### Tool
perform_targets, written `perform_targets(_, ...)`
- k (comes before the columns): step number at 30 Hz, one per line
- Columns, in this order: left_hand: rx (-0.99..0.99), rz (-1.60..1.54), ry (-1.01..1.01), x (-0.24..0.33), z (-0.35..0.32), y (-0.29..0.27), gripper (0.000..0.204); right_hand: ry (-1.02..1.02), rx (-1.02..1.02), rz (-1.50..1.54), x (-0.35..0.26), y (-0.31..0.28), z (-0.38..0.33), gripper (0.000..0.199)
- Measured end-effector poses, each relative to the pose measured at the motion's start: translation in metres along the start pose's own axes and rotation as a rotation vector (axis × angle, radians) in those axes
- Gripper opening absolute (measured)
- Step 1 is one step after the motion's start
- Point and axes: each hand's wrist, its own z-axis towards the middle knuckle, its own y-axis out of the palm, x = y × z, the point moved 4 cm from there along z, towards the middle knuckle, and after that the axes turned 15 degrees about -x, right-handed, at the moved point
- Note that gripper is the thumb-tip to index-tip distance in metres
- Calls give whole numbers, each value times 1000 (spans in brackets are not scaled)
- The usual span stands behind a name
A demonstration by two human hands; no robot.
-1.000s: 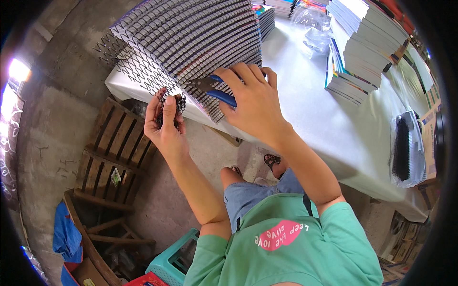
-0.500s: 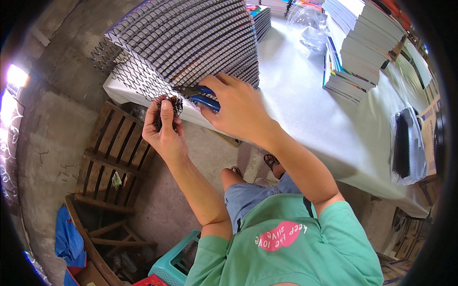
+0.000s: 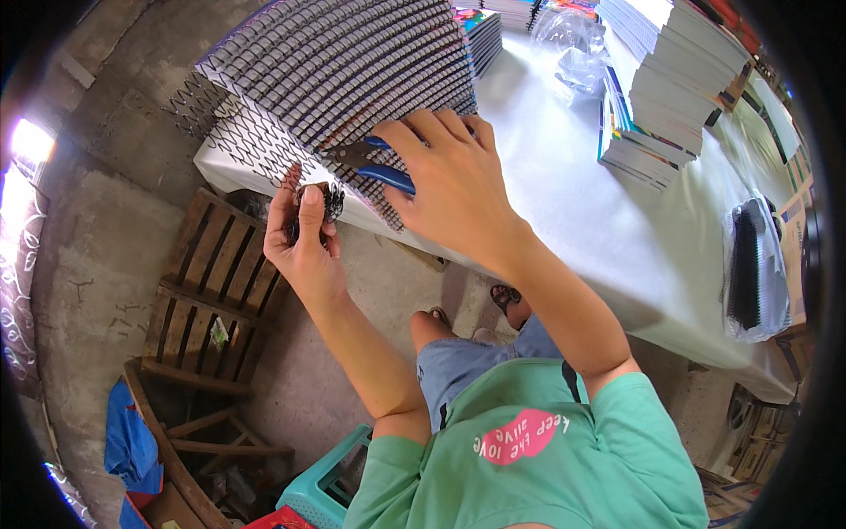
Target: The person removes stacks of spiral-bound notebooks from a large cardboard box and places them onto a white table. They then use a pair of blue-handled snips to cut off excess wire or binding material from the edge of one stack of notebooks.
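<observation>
The right hand grips blue-handled cutters against the fanned stack of spiral-bound notebooks; the left hand, just below, pinches black wire offcuts — many projecting coil ends left untrimmed, it seems.

Around our worktable
We see stacked books at one o'clock, a wooden pallet at nine, a teal stool at six.

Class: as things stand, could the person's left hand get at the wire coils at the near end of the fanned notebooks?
Probably yes. The left hand is beside the coils with open space between, though it already pinches a dark wire piece.
</observation>
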Motion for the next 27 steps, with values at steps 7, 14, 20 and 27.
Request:
perform_targets(7,-1,-22,5,-4,5,-4,19,0,-83,38,-6,7,4,37)
perform_targets(14,80,-58,67,-13,11,0,17,16,-204,175,6,20,5,35)
perform_targets(20,94,-47,91,-3,10,1,24,13,-117,125,5,6,3,37)
perform_targets(27,133,181,110,8,7,1,33,-35,-22,50,-6,-1,7,51)
